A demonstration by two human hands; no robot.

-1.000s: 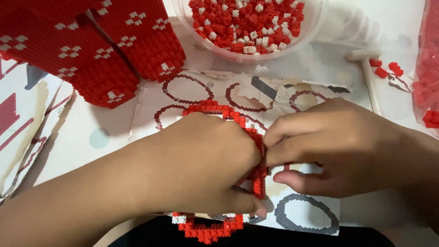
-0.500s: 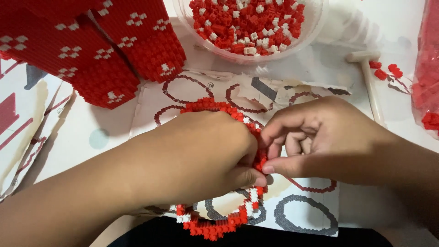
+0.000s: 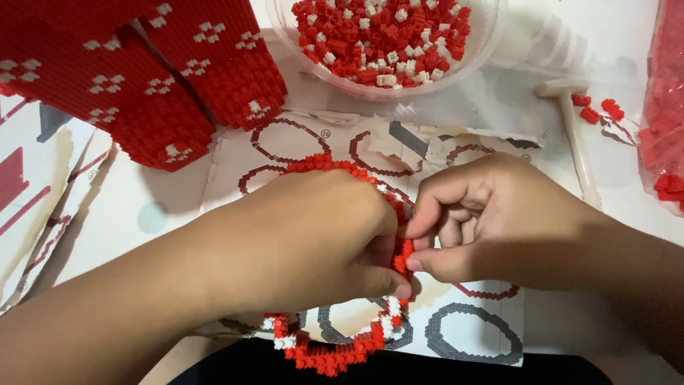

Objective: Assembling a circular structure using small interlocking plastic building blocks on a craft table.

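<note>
A ring of small red and white building blocks [image 3: 335,349] sits at the lower centre of the frame, lying roughly flat over a printed sheet. Its top arc shows just above the knuckles at mid-frame, its bottom arc curves out near the lower edge, and the middle is hidden. The blocks are mostly red, with white ones scattered along the right and lower-left stretches.
</note>
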